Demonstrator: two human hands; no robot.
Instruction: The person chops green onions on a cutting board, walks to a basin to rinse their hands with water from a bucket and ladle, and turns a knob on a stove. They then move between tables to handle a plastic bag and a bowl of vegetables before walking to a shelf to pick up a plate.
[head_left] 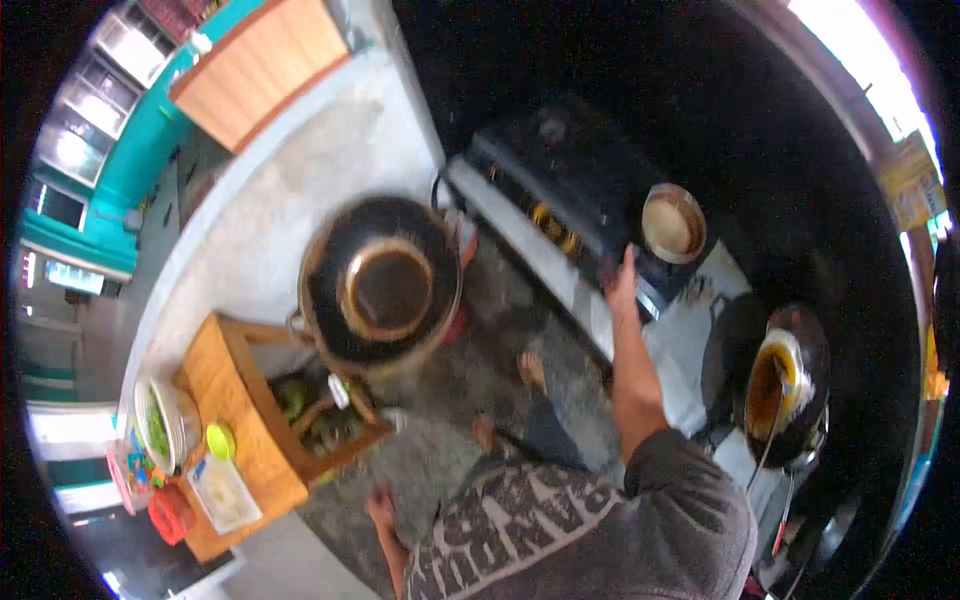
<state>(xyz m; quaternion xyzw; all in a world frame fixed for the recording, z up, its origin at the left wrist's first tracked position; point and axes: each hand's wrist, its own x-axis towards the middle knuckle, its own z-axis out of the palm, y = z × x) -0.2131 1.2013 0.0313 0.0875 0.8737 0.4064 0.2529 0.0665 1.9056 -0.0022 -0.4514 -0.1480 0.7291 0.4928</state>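
Head view: right hand [622, 282] at front edge of black stove [545, 175], near small pot [673, 225], which sits on the stove; grip too blurred to tell. Left hand [380, 508] low over grey floor [410, 475], well apart from stove; fingers blurred, cannot tell how wide. Large dark pan [325, 270] left of stove. Wooden table [262, 425] bears white tray [224, 497].
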